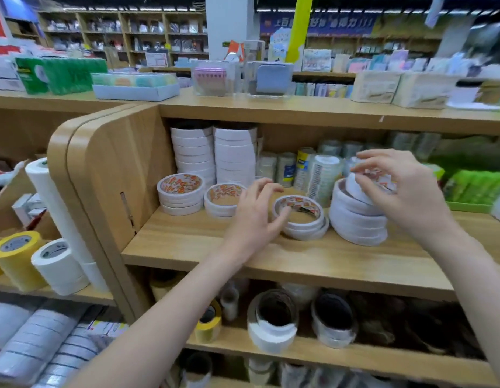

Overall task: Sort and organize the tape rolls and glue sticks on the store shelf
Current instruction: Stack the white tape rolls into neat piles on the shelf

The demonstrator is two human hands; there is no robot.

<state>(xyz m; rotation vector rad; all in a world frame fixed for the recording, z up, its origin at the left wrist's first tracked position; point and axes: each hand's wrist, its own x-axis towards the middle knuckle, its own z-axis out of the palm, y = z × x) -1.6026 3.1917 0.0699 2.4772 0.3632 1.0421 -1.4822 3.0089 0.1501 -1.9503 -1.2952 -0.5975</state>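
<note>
**Two hands among stacked tape rolls on a wooden shelf**

Several stacks of tape sit on a wooden shelf (pixel 271 256) that spans the centre of the frame. At the back, left of centre, two tall columns of white tape rolls (pixel 214 155) stand side by side against the shelf's rear. To their right, in the upper middle, a row of clear tape rolls (pixel 304 166) stands upright, blurred. Right of centre, a thick pile of white rolls (pixel 355 219) leans slightly, its top roll tilted. At centre left, a low stack with red and orange print inside the core (pixel 181 193) sits nearest the shelf's side panel; a second printed stack (pixel 223 201) is just beside it, partly behind the left hand. A third printed stack (pixel 299 217) lies at the centre, between the two hands.

The right hand (pixel 405 191), right of centre, pinches the tilted top roll (pixel 360 189) of the thick white pile, fingers curled around its rim. The left hand (pixel 254 211) hangs spread and loose, holding nothing, its thumb tip touching the rim of the central printed stack.
</note>
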